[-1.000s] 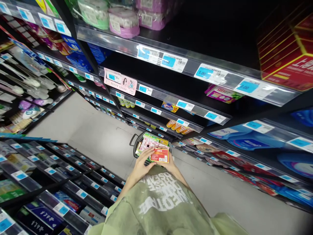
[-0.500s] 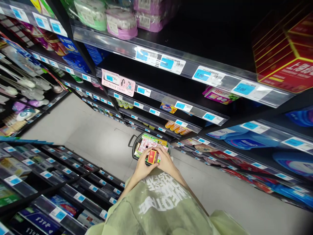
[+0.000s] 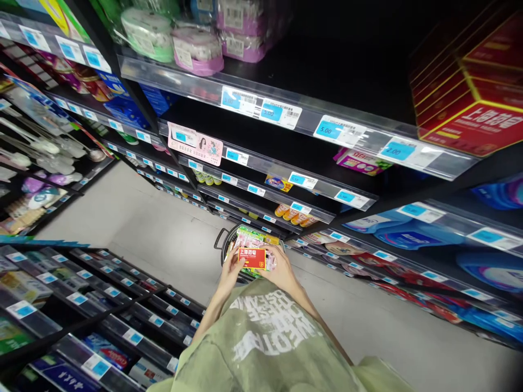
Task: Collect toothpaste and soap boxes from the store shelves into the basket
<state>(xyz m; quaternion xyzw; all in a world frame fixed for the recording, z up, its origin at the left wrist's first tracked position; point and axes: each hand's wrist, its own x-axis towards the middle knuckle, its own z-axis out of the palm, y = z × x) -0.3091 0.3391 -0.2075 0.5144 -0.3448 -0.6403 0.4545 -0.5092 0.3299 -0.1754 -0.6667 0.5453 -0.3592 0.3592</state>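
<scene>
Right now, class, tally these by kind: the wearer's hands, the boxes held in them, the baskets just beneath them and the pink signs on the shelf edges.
Hands: 2, the left hand and right hand
Held boxes: 1, the red box
Baskets: 1, the black-rimmed basket
Pink signs: 1, the pink sign
Total: 5

Left hand and right hand close together, fingers bent.
</scene>
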